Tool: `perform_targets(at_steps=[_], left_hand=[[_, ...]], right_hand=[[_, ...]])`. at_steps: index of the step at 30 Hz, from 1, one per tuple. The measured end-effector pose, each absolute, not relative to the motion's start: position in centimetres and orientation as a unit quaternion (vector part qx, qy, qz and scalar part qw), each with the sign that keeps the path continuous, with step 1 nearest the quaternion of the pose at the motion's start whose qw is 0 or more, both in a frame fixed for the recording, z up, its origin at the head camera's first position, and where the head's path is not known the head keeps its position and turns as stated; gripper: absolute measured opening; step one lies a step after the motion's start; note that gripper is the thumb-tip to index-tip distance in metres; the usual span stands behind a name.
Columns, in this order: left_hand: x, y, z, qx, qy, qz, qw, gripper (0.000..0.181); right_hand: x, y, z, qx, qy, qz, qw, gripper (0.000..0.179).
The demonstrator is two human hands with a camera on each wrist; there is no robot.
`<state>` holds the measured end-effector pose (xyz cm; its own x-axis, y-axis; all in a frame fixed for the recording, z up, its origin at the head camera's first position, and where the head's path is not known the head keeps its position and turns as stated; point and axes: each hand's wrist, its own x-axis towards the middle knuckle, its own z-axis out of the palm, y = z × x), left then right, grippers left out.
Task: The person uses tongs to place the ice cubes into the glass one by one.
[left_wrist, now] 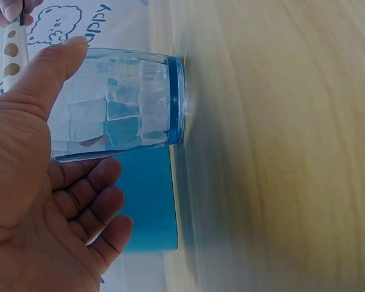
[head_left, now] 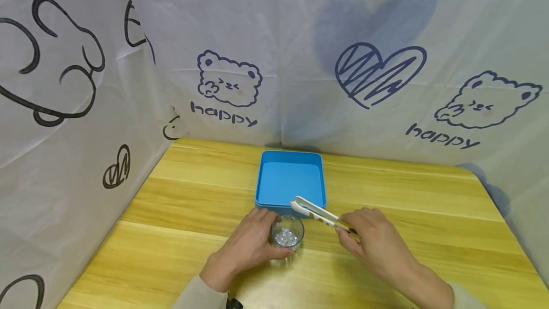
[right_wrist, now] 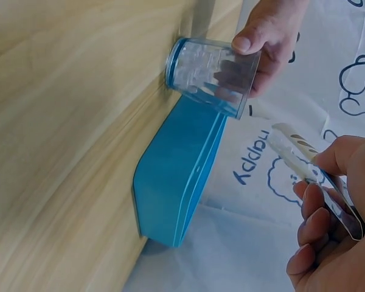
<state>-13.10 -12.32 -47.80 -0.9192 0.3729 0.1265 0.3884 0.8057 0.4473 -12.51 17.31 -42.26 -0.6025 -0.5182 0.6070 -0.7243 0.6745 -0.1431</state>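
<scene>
My left hand (head_left: 246,242) grips a clear drinking glass (head_left: 301,232), thumb on the near side and fingers round the far side. Upright on the table, the glass has a blue base ring in the left wrist view and clear ice cubes (head_left: 285,238) in its lower part. My right hand (head_left: 381,247) pinches white tongs (head_left: 315,212) with brown spots on their arms. The tongs tilt left, their tips over the near rim of a blue box (head_left: 293,182), just beyond the glass. In the right wrist view the tongs (right_wrist: 292,153) point past the glass's mouth.
The blue box is open-topped and square, standing near the back of the wood-grain table (head_left: 193,194). White cloth (head_left: 300,27) printed with hearts and bears hangs behind the table and along its left side.
</scene>
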Motion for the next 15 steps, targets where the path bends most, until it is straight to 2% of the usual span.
perform_targets(at_steps=[15], left_hand=[[-13.1,-12.3,-47.7,-0.195,-0.953,-0.233,0.008,0.087]], right_hand=[[-11.6,16.7,-43.4,0.379,-0.864,0.205,0.260,0.010]])
